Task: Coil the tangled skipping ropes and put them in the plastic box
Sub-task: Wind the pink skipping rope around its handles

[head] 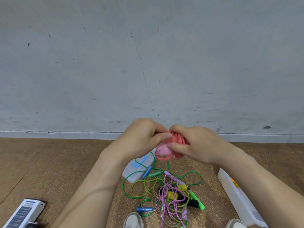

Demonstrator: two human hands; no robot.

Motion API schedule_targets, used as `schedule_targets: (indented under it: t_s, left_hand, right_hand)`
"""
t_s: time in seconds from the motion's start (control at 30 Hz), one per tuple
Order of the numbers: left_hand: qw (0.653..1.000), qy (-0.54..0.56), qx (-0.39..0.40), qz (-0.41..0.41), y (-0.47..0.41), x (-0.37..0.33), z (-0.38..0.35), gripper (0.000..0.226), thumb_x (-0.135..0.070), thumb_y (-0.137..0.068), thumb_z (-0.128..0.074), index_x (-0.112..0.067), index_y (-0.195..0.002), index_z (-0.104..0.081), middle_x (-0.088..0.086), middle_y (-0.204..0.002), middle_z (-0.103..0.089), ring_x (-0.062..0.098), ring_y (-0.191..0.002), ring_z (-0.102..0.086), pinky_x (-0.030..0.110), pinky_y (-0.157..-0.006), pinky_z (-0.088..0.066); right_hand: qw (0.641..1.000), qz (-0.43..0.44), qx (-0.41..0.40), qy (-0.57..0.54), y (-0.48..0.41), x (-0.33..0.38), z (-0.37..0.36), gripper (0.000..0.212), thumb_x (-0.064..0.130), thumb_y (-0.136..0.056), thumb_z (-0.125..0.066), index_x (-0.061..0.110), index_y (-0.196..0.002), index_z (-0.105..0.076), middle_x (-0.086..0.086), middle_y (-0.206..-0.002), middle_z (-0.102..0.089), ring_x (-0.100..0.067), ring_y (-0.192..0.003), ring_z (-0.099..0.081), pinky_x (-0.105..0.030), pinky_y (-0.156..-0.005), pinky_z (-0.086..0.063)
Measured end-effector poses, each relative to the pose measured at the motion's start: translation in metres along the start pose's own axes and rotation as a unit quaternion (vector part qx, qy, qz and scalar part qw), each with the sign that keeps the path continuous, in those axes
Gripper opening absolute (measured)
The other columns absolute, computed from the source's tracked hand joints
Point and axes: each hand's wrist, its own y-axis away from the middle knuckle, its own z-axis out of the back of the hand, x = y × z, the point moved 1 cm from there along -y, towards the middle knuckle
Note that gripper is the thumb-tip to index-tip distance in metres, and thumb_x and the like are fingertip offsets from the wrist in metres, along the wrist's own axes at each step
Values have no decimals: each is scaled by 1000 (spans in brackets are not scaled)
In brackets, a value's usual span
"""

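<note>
Both hands hold a pink skipping rope (176, 139) up in front of the wall, wound into a tight coil around its pink handles (162, 150). My left hand (141, 139) grips the coil from the left, thumb on top. My right hand (197, 143) grips it from the right, thumb pressing the handle. Below on the floor lies a tangled pile of ropes (166, 195): green, yellow-green, pink-purple braided, with blue, green, yellow and black handles. The clear plastic box (236, 196) stands at the right, partly hidden by my right forearm.
A clear lid with a blue clip (139, 167) lies on the brown floor just behind the pile. A white and dark boxed item (24, 213) sits at the lower left. Two shoe tips (134, 220) show at the bottom edge. A grey wall rises behind.
</note>
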Motion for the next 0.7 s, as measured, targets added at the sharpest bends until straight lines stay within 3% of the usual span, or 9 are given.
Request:
schedule_targets:
  t_s: [0.17, 0.37, 0.47, 0.57, 0.63, 0.7]
  left_hand:
    - [981, -186, 47, 14, -1, -5, -4, 32, -41, -99, -35, -26, -103, -63, -4, -92, -67, 22, -97, -57, 39, -85, -44]
    - [960, -259, 102, 21, -1, -11, -6, 27, -46, -95, -46, -37, -113, -63, -9, -114, -51, 16, -114, -38, 38, -93, -32]
    - [966, -228, 120, 17, 0, -10, -4, 22, -37, -90, -58, -30, -109, -68, -2, -107, -61, 18, -105, -51, 33, -84, -42]
    - [974, -179, 137, 26, 1, -5, -4, 12, -22, -86, -65, -23, -96, -70, -5, -81, -66, 13, -81, -59, 24, -64, -42]
    - [987, -100, 119, 40, 2, 1, -3, 8, -23, -81, -72, -24, -89, -73, -13, -65, -61, -2, -63, -54, 13, -55, -36]
    - [996, 31, 64, 55, 1, 8, -2, 15, -18, -75, -78, -25, -87, -72, -10, -67, -66, -3, -56, -50, 13, -59, -40]
  right_hand:
    - [995, 9, -23, 92, -3, -3, 1, 44, 63, -86, -40, 36, -122, -40, -1, -109, -68, -30, -103, -61, -35, -70, -37]
    - [993, 13, -5, 116, -2, -3, 1, 46, 60, -86, -44, 37, -125, -42, -1, -112, -67, -29, -106, -60, -35, -75, -40]
    - [994, 17, 16, 107, -2, -2, 1, 47, 60, -85, -46, 38, -126, -42, -1, -112, -67, -28, -106, -59, -35, -77, -41]
    - [996, 10, 31, 83, -3, -7, 2, 43, 57, -84, -49, 40, -123, -45, 0, -111, -66, -27, -105, -59, -34, -74, -38]
    - [998, 4, 41, 47, -3, -11, 3, 39, 55, -85, -51, 40, -121, -48, 3, -108, -66, -25, -102, -59, -33, -75, -41]
    - [999, -2, 52, -15, -5, -16, 2, 35, 51, -87, -52, 39, -119, -52, 7, -104, -66, -21, -99, -59, -33, -78, -44]
